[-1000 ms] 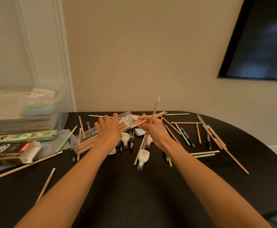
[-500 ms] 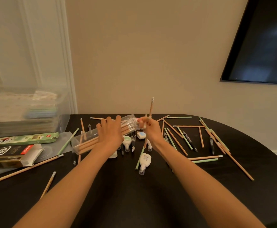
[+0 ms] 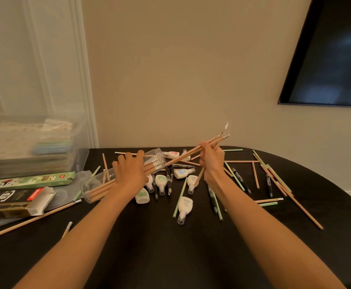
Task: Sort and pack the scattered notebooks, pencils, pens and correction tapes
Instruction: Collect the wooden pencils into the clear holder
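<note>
1. Dark bench [image 3: 170,257], bare near edge; both forearms reach in from the bottom.
2. Landmark: clear plastic jar [image 3: 99,184], lying tilted on its side left of centre, mouth up and to the right.
3. Near-left of the jar: one long wooden pencil [image 3: 24,223] lying on the bench, and a short one [image 3: 67,227] just nearer than it.
4. Left of the jar: open black pen box [image 3: 9,200], green pencil box [image 3: 32,181] just behind it.
5. Left hand [image 3: 130,174] lies over the jar's middle, fingers [image 3: 138,155] spread and curled on its upper side, holding it. Wooden pencils sit inside the jar, eraser ends at the mouth.
6. Near-right of the jar: white correction tape [image 3: 184,207], more correction tapes [image 3: 161,183] clustered just right of the jar under its mouth, with black pens among them.
7. Right of the jar mouth: right hand [image 3: 211,161] raised above the bench, fingers closed around a bundle of wooden pencils [image 3: 191,154]. Bundle slants, lower tips at the jar mouth, eraser ends up right.
8. Far right of the jar: scattered wooden and green pencils [image 3: 274,176] and black pens [image 3: 269,184] lying on the bench.
9. Far left behind the jar: clear storage bin [image 3: 32,142] holding stacked notebooks, blurred.
</note>
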Available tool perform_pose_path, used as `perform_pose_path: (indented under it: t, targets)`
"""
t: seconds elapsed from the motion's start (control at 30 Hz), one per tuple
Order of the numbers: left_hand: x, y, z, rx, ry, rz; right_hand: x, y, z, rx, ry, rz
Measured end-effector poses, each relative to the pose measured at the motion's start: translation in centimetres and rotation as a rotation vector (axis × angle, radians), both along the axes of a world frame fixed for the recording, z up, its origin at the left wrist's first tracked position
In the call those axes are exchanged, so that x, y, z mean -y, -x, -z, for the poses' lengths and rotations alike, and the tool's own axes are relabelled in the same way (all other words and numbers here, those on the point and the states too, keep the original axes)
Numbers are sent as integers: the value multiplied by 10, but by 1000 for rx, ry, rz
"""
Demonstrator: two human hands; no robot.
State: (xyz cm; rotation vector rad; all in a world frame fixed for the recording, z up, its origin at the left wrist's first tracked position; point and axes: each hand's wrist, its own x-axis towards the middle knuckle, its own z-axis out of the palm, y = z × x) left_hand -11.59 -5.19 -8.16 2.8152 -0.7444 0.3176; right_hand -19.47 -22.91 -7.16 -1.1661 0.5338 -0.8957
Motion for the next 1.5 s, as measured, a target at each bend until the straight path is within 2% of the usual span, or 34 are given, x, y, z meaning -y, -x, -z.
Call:
perform_pose_path:
  t: [0.17, 0.27, 0.4, 0.53, 0.6, 0.77, 0.9, 1.0, 1.23, 1.33, 1.5]
  targets:
    - [-6, 1, 2, -26, 23, 2, 8, 4, -2, 51, -174, 80]
    - [-8, 4, 2, -38, 30, 11, 6, 4, 1, 4, -198, 26]
    - [-8, 7, 2, -51, 28, 61, -12, -2, 3, -69, -194, -196]
    - [-6, 11, 1, -68, 73, 99, -29, 0, -1, -264, 76, -619]
    - [-8, 10, 1, -79, 111, 102, -34, 1, -5, -247, 103, -771]
    - [-17, 6, 1, -96, 147, 46, -25, 7, -11, -108, -130, -626]
    - [-16, 10, 0, -111, 156, 57, -28, 7, -14, -67, -268, -379]
    - [-17, 13, -1, -121, 149, 67, -25, 9, -16, -58, -251, -233]
    - [-23, 22, -1, -118, 109, 67, -27, 13, -22, 123, -220, 21]
    - [-22, 28, -4, -123, 113, 79, -38, 13, -20, 121, -157, -37]
    - [-21, 32, -5, -110, 109, 80, -68, 15, -11, -175, 152, -523]
